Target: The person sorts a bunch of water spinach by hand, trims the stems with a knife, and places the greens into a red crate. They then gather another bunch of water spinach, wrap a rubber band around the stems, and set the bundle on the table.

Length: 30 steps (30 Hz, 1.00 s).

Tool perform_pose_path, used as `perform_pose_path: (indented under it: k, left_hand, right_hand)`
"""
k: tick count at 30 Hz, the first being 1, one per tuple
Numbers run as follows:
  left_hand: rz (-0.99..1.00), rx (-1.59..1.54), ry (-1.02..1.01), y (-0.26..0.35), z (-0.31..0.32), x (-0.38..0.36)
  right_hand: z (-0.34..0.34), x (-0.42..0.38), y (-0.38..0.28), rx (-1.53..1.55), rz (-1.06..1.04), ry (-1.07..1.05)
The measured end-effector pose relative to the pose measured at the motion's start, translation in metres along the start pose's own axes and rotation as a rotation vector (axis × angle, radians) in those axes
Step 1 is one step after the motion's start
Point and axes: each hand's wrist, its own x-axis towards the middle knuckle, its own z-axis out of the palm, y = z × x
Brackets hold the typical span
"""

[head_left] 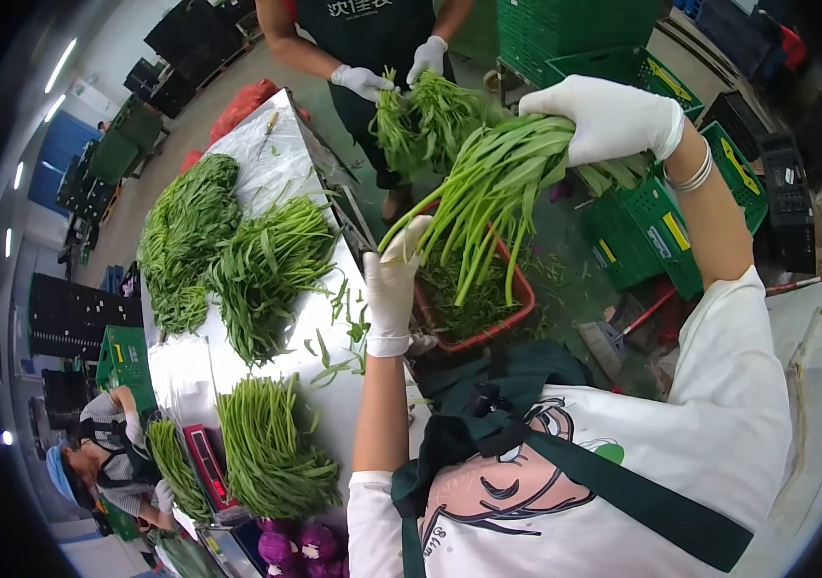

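Observation:
My right hand (608, 120), in a white glove, is closed round the leafy part of a bunch of water spinach (502, 183). The bunch hangs tilted, its long pale stems fanning down and to the left. My left hand (396, 284), also gloved, has its fingers closed at the end of one stem that reaches out from the bunch. Below the stems stands a red bin (521, 303) with loose green trimmings (459, 299) in it.
Heaps of water spinach (189, 231) and a stacked bundle (276, 443) lie on the metal table (343, 347), near a red scale (208, 467) and purple onions (319, 542). Opposite, a co-worker's gloved hands (363, 81) hold greens. Green crates (647, 217) stand right.

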Motion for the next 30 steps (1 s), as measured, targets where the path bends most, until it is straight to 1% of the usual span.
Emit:
perform_pose_path:
  k: [2, 3, 6, 7, 10, 11, 12, 14, 15, 16, 17, 18, 19, 20, 21, 22, 23, 26, 27, 30]
  left_hand:
    - [-0.006, 0.099, -0.074, 0.004, 0.012, 0.004]
    - [0.019, 0.082, 0.028, 0.007, 0.027, 0.003]
    - [-0.06, 0.278, 0.143, 0.007, 0.022, 0.007]
    - [-0.01, 0.142, 0.231, 0.012, 0.033, 0.006]
    - [0.046, 0.16, 0.184, 0.008, 0.025, 0.005]
    - [0.071, 0.183, 0.212, 0.006, 0.024, 0.005]
    - [0.041, 0.306, 0.247, 0.004, 0.022, 0.005]
    - [-0.019, 0.552, 0.316, -0.002, 0.01, 0.004]
    - [-0.05, 0.5, 0.445, -0.017, -0.007, 0.005]
    - [-0.101, 0.399, 0.498, -0.044, -0.048, 0.006]
    - [-0.083, 0.45, 0.498, -0.046, -0.053, 0.001]
    - [-0.067, 0.498, 0.496, -0.049, -0.058, -0.005]
    - [-0.265, 0.493, 0.385, -0.043, -0.063, -0.003]
    - [-0.23, 0.465, 0.35, -0.046, -0.059, -0.006]
    - [-0.191, 0.437, 0.318, -0.05, -0.053, -0.008]
    - [-0.149, 0.41, 0.288, -0.044, -0.043, -0.008]
    - [-0.075, 0.374, 0.164, -0.036, -0.041, -0.005]
    - [0.008, -0.22, 0.025, -0.007, -0.009, 0.001]
    - [0.028, -0.232, -0.002, 0.004, 0.001, 0.002]
    - [0.132, -0.084, -0.008, 0.008, 0.007, 0.002]
  right_hand:
    - [0.006, 0.003, 0.003, -0.055, -0.023, -0.03]
    - [0.007, 0.003, 0.002, -0.075, -0.012, -0.027]
    - [0.01, 0.004, -0.005, -0.124, 0.014, -0.025]
    - [0.009, 0.003, -0.008, -0.132, 0.018, -0.029]
    - [0.009, 0.004, -0.01, -0.159, 0.024, -0.04]
    - [0.008, 0.003, -0.01, -0.17, 0.027, -0.041]
    - [0.007, 0.002, -0.011, -0.168, 0.015, -0.031]
    - [0.003, -0.002, -0.015, -0.164, -0.008, -0.013]
    - [-0.003, -0.006, -0.018, -0.117, -0.021, 0.001]
    - [-0.01, -0.01, -0.021, -0.07, -0.035, 0.017]
    - [-0.015, -0.013, -0.021, -0.025, -0.047, 0.039]
    - [-0.016, -0.014, -0.018, -0.015, -0.067, 0.056]
    - [-0.016, -0.015, -0.013, -0.001, -0.084, 0.068]
    - [-0.015, -0.016, -0.012, 0.014, -0.103, 0.077]
    - [-0.014, -0.016, -0.015, 0.083, -0.047, 0.032]
    - [-0.014, -0.015, -0.015, 0.101, -0.055, 0.018]
    - [-0.013, -0.013, -0.015, 0.119, -0.062, 0.002]
    - [-0.008, -0.01, -0.009, 0.115, -0.127, 0.005]
    - [-0.007, -0.009, -0.007, 0.102, -0.155, 0.014]
    - [-0.013, -0.009, -0.016, 0.156, -0.058, -0.029]
